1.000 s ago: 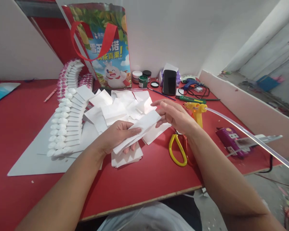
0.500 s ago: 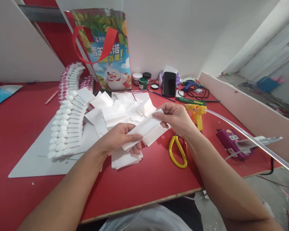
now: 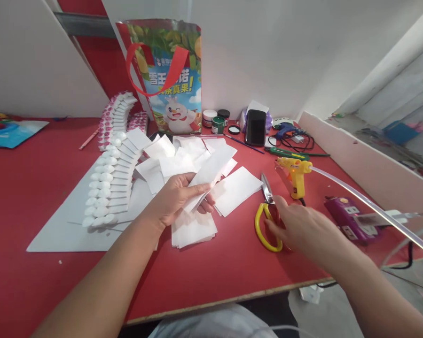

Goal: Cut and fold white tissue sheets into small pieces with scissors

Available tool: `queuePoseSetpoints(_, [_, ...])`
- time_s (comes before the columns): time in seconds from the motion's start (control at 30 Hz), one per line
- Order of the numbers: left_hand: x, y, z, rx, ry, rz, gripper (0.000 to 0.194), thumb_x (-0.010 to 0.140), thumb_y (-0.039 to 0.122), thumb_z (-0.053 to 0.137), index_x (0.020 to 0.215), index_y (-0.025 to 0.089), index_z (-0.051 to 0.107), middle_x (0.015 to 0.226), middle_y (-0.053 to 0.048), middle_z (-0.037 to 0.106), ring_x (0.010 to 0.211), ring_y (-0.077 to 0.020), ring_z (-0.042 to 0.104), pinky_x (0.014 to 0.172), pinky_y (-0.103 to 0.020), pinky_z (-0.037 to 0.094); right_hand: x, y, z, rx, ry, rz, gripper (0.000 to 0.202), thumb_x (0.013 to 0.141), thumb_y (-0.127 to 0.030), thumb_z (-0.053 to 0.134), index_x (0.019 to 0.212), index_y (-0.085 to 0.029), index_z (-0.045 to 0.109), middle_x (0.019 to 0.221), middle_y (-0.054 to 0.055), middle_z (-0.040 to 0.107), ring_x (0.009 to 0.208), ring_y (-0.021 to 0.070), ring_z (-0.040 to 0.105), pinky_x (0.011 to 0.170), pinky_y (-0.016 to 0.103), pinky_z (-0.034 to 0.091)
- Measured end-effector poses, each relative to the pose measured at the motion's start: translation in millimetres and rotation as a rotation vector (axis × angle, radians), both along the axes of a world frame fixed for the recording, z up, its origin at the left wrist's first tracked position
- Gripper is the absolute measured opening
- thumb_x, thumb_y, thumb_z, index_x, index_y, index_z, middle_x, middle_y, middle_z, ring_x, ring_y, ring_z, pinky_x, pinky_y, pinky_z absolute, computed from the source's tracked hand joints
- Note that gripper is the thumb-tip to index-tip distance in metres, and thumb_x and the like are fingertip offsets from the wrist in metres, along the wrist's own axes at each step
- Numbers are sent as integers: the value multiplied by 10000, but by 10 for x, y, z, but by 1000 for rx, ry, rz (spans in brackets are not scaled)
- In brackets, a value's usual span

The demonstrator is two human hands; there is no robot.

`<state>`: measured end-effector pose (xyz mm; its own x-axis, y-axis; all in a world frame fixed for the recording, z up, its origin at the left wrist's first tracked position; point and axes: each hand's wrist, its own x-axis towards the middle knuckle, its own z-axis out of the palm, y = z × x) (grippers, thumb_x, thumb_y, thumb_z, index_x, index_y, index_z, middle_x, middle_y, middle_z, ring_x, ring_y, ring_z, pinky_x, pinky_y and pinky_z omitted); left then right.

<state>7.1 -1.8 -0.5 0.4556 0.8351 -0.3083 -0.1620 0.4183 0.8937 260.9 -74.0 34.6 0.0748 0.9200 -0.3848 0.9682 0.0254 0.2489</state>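
Observation:
My left hand (image 3: 183, 197) is closed on a folded strip of white paper (image 3: 213, 171), pinched between thumb and fingers above the table. To the right, my right hand (image 3: 306, 230) is over the scissors (image 3: 259, 230), thumb and forefinger apart at the handles. These scissors lie flat with one yellow loop showing; the red handle is partly covered by the hand. Below the left hand is a stack of white paper pieces (image 3: 193, 230). Another white paper piece (image 3: 236, 190) lies between the hands, and a loose pile of white paper (image 3: 176, 164) is behind them.
A yellow glue gun (image 3: 296, 176) with a long clear stick stands right of the scissors, near a purple box (image 3: 352, 220). White spoon-shaped pieces (image 3: 102, 192) form a curved row at left. A printed bag (image 3: 176, 84), paint jars (image 3: 217, 125) and a phone (image 3: 256, 127) are behind.
My right hand has let go of the paper and moved right and down to the scissors. My left hand keeps the folded strip, now tilted more steeply. The view has shifted slightly.

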Motion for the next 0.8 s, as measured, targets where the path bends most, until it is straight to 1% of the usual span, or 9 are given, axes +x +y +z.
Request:
queuePoseSetpoints(0.13, [0,10,-2,25,-20,45,176,818,266,802,809,127,694,663,-54,738,520,-146,680,518,-226,533,-32,-46,-164,42,66,-74,233,923,-158,476,1133,-84,545,874,156,724,825,298,746,585,309,343])
queuePoseSetpoints(0.3, [-15,22,6,56,-59,110,185,791,271,830,779,116,729,667,-48,735,485,-114,640,499,-215,512,225,5,-246,101,276,-238,344,885,-263,547,1206,-141,535,850,117,713,783,291,717,579,297,368])
queuePoseSetpoints(0.37, [-32,30,25,53,-75,163,205,774,288,846,761,118,731,660,-38,727,486,-107,631,503,-216,513,407,-20,-276,153,482,-275,329,875,-282,543,1186,-176,529,783,65,687,674,251,678,579,303,403])
queuePoseSetpoints(0.43, [-49,41,50,53,-88,221,213,746,290,864,749,123,731,639,-25,712,486,-104,621,510,-219,511,549,-62,-264,165,805,-348,342,877,-351,555,1174,-195,491,716,22,642,611,229,651,578,315,455])
queuePoseSetpoints(0.5, [-62,54,74,59,-98,275,209,726,282,871,756,128,732,626,-17,703,493,-105,618,518,-222,506,599,-93,-190,166,1110,-368,411,853,-449,635,1154,-224,469,742,14,633,643,227,665,614,329,511])
queuePoseSetpoints(0.57, [-65,66,91,64,-94,306,214,720,287,867,763,130,728,623,-16,701,498,-109,616,529,-229,503,544,-91,-76,183,1274,-343,468,806,-517,725,1106,-252,483,832,38,658,716,229,675,661,336,536])
queuePoseSetpoints(0.63, [-61,73,92,67,-73,317,234,711,302,867,754,131,713,620,-15,699,489,-111,609,534,-240,501,416,-53,26,188,1310,-278,444,845,-592,678,1088,-261,512,889,54,668,728,210,640,656,323,516])
queuePoseSetpoints(0.7, [-56,74,79,73,-50,303,257,697,315,871,754,129,704,617,-16,700,472,-115,603,535,-253,504,270,9,76,127,1352,-145,466,872,-664,600,1079,-253,526,832,34,629,660,175,560,596,294,464])
queuePoseSetpoints(0.8, [-55,63,47,72,-43,266,263,715,335,861,778,131,706,625,-20,708,476,-128,618,536,-265,516,110,101,57,-5,1298,-27,460,906,-659,559,1076,-233,520,735,-10,528,603,141,448,551,268,392])
